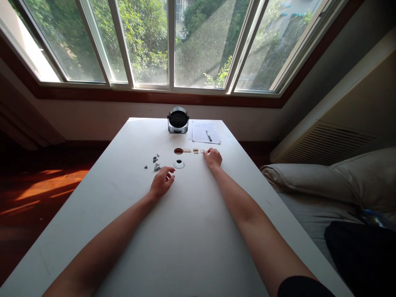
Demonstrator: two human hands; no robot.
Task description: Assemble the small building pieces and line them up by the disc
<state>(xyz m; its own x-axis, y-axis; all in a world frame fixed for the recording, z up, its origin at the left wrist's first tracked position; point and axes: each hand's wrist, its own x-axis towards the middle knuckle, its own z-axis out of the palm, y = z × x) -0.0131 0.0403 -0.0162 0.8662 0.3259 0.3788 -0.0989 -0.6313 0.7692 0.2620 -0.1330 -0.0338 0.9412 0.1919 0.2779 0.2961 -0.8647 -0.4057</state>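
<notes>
My left hand [162, 180] rests on the white table with its fingers loosely curved and apart, nothing visible in them. Just ahead of it lie several small grey metal-looking pieces [157, 167]. A round pale ring with a dark centre [179, 164] is to the right of its fingertips. Farther forward, my right hand [214, 158] has its fingertips drawn together at a group of small pale and gold pieces [203, 151], partly covered by the fingers; whether one is pinched is too small to see. To its left are more small gold pieces [187, 150] in neat rows, and another small group [196, 151].
A round hole [178, 151] opens in the white tabletop [173, 239]. Behind it stands a round black device in a silver frame [178, 119]. A written sheet [201, 131] with a pen [208, 135] lies at the far right. Beside the table is a cushioned seat [309, 177].
</notes>
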